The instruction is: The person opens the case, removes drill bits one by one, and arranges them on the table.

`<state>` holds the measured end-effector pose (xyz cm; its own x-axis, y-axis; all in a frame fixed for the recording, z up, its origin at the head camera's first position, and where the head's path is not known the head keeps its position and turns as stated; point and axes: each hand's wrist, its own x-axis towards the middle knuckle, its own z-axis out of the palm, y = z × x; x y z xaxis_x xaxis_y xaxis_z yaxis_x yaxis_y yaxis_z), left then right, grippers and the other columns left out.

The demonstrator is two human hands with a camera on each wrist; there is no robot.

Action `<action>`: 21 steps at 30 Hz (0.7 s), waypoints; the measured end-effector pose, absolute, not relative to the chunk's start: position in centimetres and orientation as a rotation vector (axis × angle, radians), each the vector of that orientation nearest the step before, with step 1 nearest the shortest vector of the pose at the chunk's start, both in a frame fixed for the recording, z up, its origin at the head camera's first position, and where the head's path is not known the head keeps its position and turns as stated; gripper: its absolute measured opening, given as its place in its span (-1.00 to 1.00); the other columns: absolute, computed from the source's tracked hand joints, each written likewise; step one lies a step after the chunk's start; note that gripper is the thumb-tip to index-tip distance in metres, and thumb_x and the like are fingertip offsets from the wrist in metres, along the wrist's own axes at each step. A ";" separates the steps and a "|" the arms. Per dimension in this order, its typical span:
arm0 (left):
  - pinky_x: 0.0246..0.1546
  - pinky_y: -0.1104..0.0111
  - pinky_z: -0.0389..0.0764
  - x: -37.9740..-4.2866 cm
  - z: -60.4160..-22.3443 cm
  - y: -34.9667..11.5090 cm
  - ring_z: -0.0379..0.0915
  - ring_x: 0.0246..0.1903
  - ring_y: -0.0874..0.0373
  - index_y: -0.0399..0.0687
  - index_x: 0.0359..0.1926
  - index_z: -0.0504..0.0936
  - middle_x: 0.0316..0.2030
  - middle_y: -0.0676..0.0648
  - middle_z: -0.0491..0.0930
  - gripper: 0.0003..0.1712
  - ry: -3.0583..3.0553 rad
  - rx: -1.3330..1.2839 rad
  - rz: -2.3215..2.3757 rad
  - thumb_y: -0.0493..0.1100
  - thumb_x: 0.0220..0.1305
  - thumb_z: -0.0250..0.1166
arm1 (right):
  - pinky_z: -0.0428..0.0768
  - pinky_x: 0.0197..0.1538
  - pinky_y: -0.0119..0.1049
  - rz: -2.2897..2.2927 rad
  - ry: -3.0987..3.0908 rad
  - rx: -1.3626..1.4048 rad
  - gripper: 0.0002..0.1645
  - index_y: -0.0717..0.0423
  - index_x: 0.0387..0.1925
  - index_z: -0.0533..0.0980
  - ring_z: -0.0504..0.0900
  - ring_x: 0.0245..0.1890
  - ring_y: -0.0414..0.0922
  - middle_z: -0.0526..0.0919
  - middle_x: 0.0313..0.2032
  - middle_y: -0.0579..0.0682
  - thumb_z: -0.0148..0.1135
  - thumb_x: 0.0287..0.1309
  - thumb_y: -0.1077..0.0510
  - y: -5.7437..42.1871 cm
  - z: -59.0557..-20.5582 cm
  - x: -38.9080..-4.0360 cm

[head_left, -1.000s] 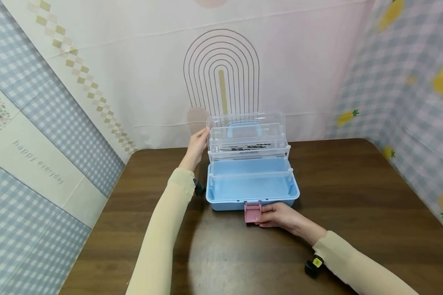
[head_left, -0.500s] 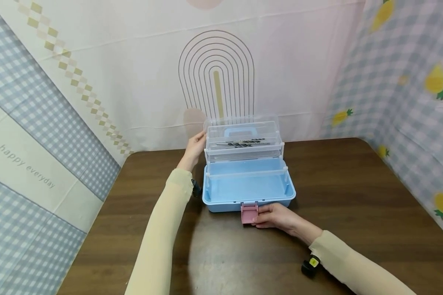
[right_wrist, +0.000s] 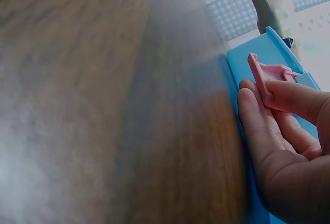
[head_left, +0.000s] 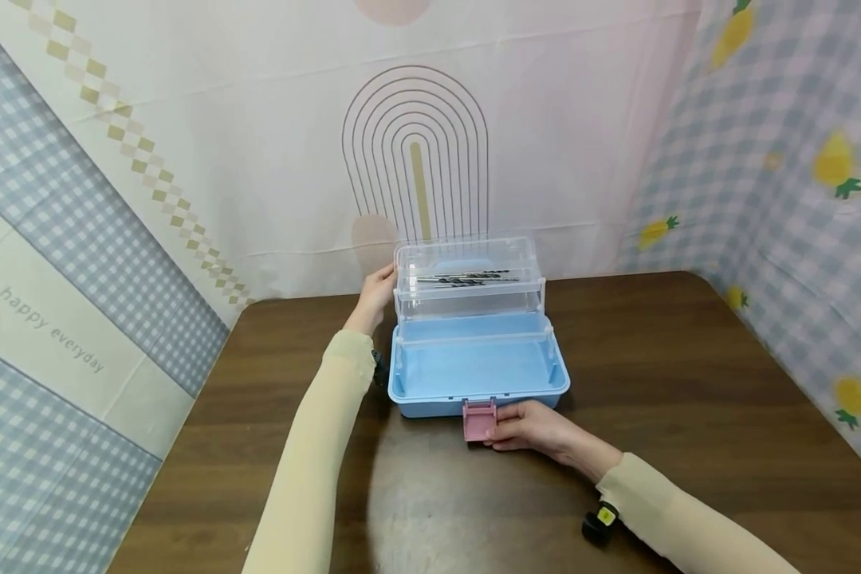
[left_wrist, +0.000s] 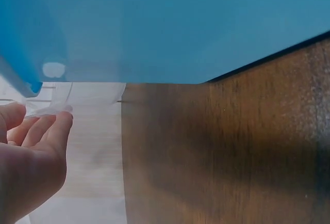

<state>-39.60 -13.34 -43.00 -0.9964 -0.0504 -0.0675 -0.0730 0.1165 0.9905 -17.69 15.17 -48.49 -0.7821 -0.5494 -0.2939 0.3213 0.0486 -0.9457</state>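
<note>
Pink latch point(head_left: 480, 422) in our right hand point(head_left: 534, 430), clear lid point(head_left: 466, 251) in our left hand point(head_left: 377, 292): our fingers are pinching both by their edges (stiff, light, probably slippery plastic).

Head cam looks forward and down from high up, far enough back to fit the whole light-blue plastic toolbox point(head_left: 477, 371). Left wrist cam's right beside the box, facing past the bare left hand point(left_wrist: 33, 159) to the white cloth backdrop point(left_wrist: 95, 154). Right wrist one sits low over the dark brown wooden table point(right_wrist: 129, 105), aimed left, close on the pink plastic latch point(right_wrist: 261, 77), which the head view shares.
</note>
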 end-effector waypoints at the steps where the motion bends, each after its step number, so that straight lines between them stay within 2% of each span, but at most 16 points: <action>1: 0.34 0.14 0.37 -39.6 -43.1 -13.4 0.31 0.36 -0.06 -0.04 0.43 0.43 0.36 -0.18 0.42 -0.46 2.329 -0.139 2.067 0.01 0.54 0.13 | 0.68 0.02 -0.17 -1.799 1.710 -0.230 -0.54 0.62 0.11 0.45 0.70 -0.14 -0.10 0.68 -0.16 0.15 0.28 0.27 0.37 15.2 -48.5 -17.7; 4: 0.36 0.12 0.33 -39.6 -43.3 -13.5 0.30 0.36 -0.07 -0.05 0.43 0.42 0.38 -0.18 0.40 -0.45 2.333 -0.156 2.043 0.02 0.54 0.13 | 0.68 0.03 -0.17 -1.794 1.707 -0.228 -0.53 0.62 0.13 0.45 0.70 -0.13 -0.09 0.68 -0.15 0.16 0.27 0.27 0.37 15.2 -48.5 -17.6; 11: 0.33 0.11 0.38 -39.9 -43.8 -13.5 0.47 0.22 -0.14 -0.08 0.45 0.39 0.36 -0.22 0.42 -0.43 2.293 -0.175 2.027 0.00 0.54 0.13 | 0.68 0.02 -0.18 -1.779 1.701 -0.226 -0.52 0.63 0.14 0.44 0.72 -0.13 -0.08 0.70 -0.12 0.21 0.26 0.28 0.37 15.3 -48.3 -17.7; 15: 0.35 0.11 0.36 -40.0 -43.8 -13.6 0.48 0.22 -0.15 -0.08 0.46 0.37 0.38 -0.21 0.39 -0.42 2.250 -0.201 2.021 0.01 0.54 0.12 | 0.68 0.02 -0.18 -1.778 1.695 -0.233 -0.53 0.63 0.13 0.44 0.73 -0.12 -0.07 0.70 -0.11 0.23 0.26 0.29 0.37 15.4 -48.3 -17.7; 21: 0.27 0.17 0.46 -40.3 -43.8 -13.5 0.45 0.25 -0.11 -0.13 0.46 0.35 0.39 -0.21 0.38 -0.42 2.173 -0.223 2.051 -0.03 0.54 0.13 | 0.68 0.02 -0.18 -1.782 1.688 -0.241 -0.54 0.62 0.13 0.45 0.73 -0.12 -0.06 0.70 -0.11 0.24 0.26 0.29 0.37 15.4 -48.2 -17.7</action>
